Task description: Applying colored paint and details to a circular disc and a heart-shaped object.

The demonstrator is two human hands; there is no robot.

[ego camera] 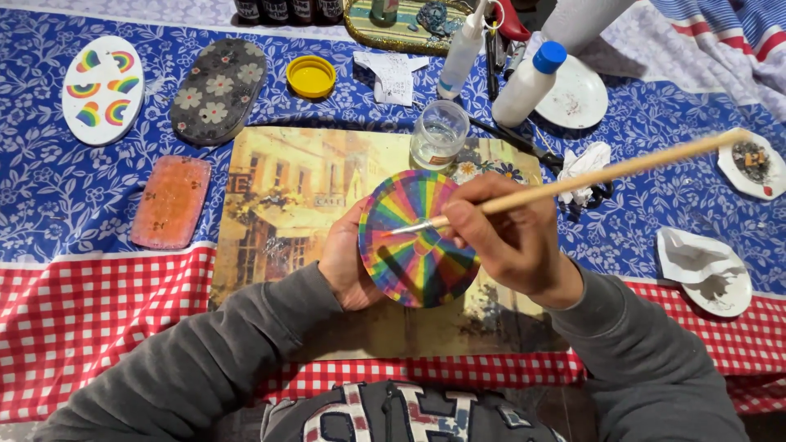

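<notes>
Rainbow-striped, the round wooden disc (417, 241) is held up over a placemat printed with a yellowish street scene (286, 196). The left hand (348, 262) cups the disc's left edge from behind, fingers curled closed around its rim. The right hand (512, 237) pinches a long wooden-handled paintbrush (589, 176) between thumb and fingertips, and the bristle tip touches the disc's painted face near the left side. Just beyond the disc a small clear glass of water (439, 133) stands on the placemat. A white squeeze bottle with a blue cap (530, 84) stands farther right. On the blue floral tablecloth (49, 188) lie a white oval plaque with rainbows (103, 90), a dark oval with flowers (219, 92) and a yellow lid (311, 76).
</notes>
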